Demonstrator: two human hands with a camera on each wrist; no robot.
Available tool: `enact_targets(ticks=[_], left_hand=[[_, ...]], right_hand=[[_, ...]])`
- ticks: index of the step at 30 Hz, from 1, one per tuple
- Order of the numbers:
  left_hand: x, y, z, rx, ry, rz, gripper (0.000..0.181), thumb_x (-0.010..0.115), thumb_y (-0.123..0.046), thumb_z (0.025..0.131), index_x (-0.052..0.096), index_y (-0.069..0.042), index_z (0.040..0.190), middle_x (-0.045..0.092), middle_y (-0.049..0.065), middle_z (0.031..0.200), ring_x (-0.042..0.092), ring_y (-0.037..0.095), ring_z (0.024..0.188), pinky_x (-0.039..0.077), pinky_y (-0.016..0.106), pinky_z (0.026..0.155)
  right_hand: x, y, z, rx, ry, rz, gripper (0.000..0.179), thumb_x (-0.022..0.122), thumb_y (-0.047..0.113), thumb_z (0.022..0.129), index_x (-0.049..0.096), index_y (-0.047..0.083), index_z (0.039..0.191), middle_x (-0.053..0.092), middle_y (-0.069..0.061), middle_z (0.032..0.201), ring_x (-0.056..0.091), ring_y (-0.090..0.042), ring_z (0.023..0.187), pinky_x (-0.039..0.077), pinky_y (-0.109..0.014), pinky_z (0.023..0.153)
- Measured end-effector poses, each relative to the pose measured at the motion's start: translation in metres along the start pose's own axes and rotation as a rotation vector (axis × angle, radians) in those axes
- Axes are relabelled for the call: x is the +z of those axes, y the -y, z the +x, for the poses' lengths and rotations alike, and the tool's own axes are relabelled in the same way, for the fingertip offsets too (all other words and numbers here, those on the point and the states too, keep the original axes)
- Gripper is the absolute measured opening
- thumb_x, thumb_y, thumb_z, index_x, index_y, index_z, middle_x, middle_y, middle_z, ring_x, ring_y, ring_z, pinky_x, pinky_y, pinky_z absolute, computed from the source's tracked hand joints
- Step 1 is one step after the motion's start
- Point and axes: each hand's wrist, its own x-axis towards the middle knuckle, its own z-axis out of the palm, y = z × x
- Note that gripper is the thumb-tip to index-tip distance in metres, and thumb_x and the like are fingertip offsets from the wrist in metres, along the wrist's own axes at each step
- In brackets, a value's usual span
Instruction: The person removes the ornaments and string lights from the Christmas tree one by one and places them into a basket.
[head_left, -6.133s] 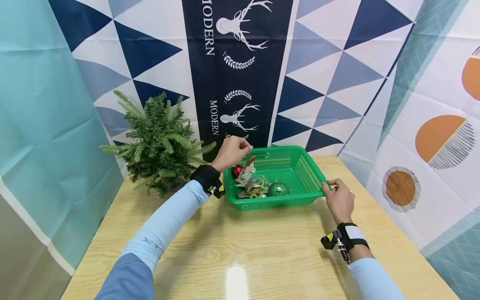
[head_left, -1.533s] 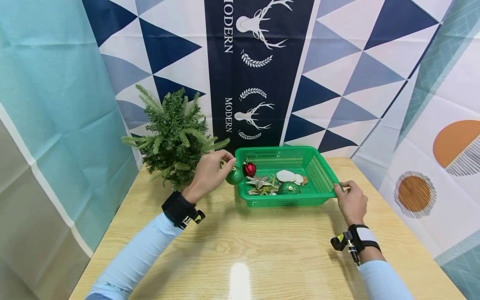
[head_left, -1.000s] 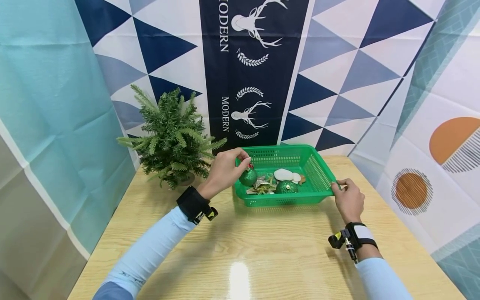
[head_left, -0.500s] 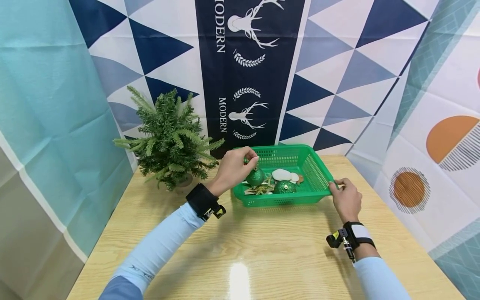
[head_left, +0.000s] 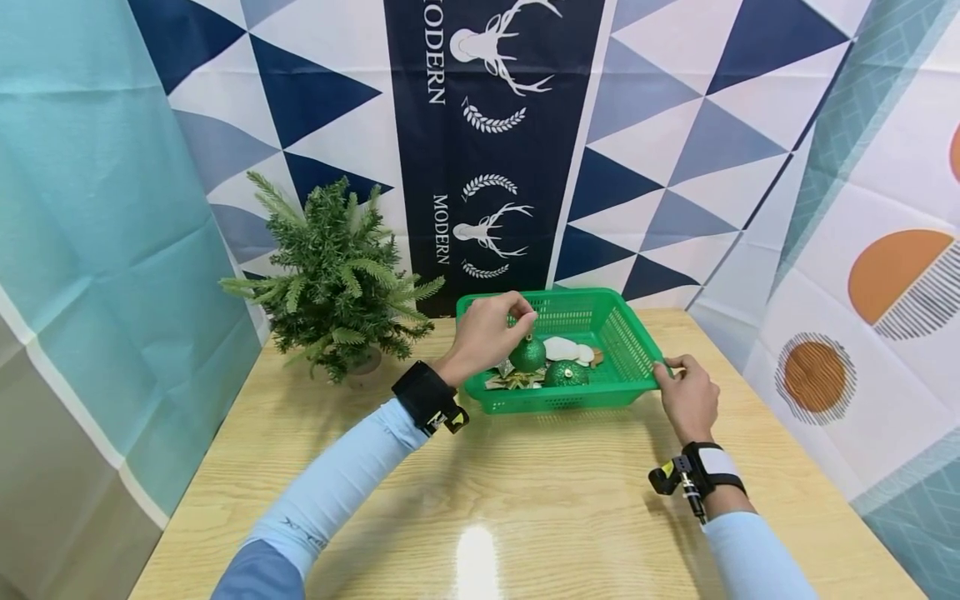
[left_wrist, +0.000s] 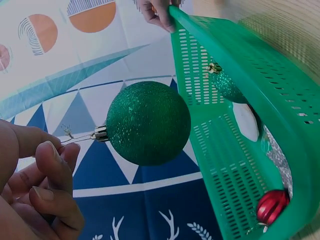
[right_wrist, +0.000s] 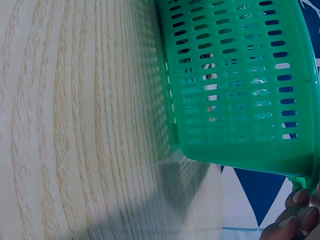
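Note:
My left hand (head_left: 491, 333) pinches the thin loop of a glittery green bauble (head_left: 528, 355) with thumb and forefinger. In the left wrist view the bauble (left_wrist: 148, 123) hangs from its silver cap, beside the basket's opening. At the right end of the green plastic basket (head_left: 558, 403), my right hand (head_left: 688, 398) grips the rim. Inside the basket lie another green bauble (head_left: 566, 374), a white rounded ornament (head_left: 560, 348) and gold bow-like pieces (head_left: 517, 380). A red ornament (left_wrist: 272, 207) shows in the left wrist view; my left hand hides it in the head view.
A small artificial fir tree (head_left: 330, 275) stands left of the basket at the back of the wooden table (head_left: 420, 500). Patterned cloth (head_left: 487, 150) hangs close behind both. A teal cloth (head_left: 97, 208) borders the left side.
Having held the bauble left of the basket, my left hand has carried it right, over the basket. The white ornament, earlier upright at the left, lies mid-basket. My right hand stays on the rim.

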Motion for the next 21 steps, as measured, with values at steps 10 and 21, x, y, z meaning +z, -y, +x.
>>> enact_targets(ticks=[10,21], left_hand=[[0.016,-0.005,0.012,0.015,0.019,-0.01,0.017,0.058,-0.023,0.108,0.071,-0.014,0.107,0.072,-0.002,0.095,0.041,0.014,0.054,0.026,0.025,0.055],[0.038,-0.012,0.029,0.082,0.041,0.047,0.014,0.06,-0.019,0.106,0.072,-0.012,0.103,0.073,-0.001,0.09,0.038,0.01,0.05,0.023,0.022,0.052]], right_hand=[[0.0,-0.002,-0.001,-0.005,0.002,0.015,0.04,0.058,0.035,0.104,0.068,0.004,0.128,0.056,-0.008,0.076,0.049,-0.026,0.065,0.036,-0.037,0.054],[0.002,-0.003,0.001,0.006,0.002,0.017,0.04,0.058,0.036,0.104,0.068,0.005,0.128,0.056,-0.009,0.078,0.049,-0.028,0.068,0.036,-0.038,0.055]])
